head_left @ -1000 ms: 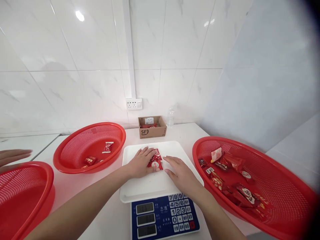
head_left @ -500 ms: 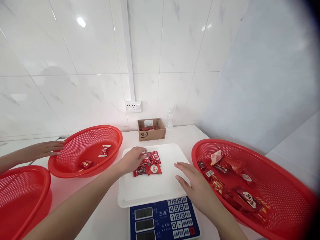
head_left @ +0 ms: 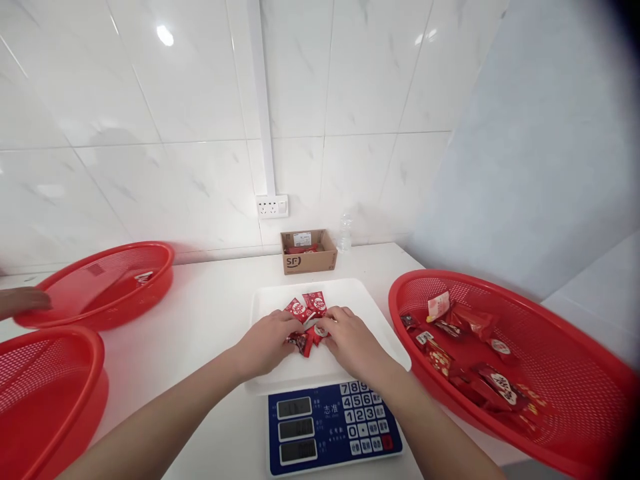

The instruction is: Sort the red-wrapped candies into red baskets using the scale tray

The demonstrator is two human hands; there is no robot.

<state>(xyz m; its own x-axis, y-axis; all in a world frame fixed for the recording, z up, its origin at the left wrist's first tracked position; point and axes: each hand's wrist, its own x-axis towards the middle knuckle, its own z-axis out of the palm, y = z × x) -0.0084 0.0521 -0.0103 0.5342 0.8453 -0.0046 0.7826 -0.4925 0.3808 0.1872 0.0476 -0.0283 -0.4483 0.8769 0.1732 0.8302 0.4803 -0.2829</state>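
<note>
Several small red snack packets (head_left: 315, 303) lie in a loose pile on the white tray (head_left: 280, 381) of a blue scale (head_left: 330, 427). From the left, my left hand (head_left: 270, 341) has its curled fingers closed on packets at the pile's left edge. My right hand (head_left: 354, 340) closes on packets at the right side, its fingertips near those of my left hand. Both hands partly cover the lower packets. A large red basket (head_left: 560, 333) to the right holds several larger red packets (head_left: 493, 390).
At the back stand a cardboard box (head_left: 311, 262) with red packets inside and a clear bottle (head_left: 345, 232). Two red baskets (head_left: 155, 293) (head_left: 93, 400) are at the left. Another person's hand (head_left: 25, 301) touches the farther one.
Both my hands have come together around the packets and closed on them, bunching the pile. The far left basket has shifted left, along with the other person's hand.
</note>
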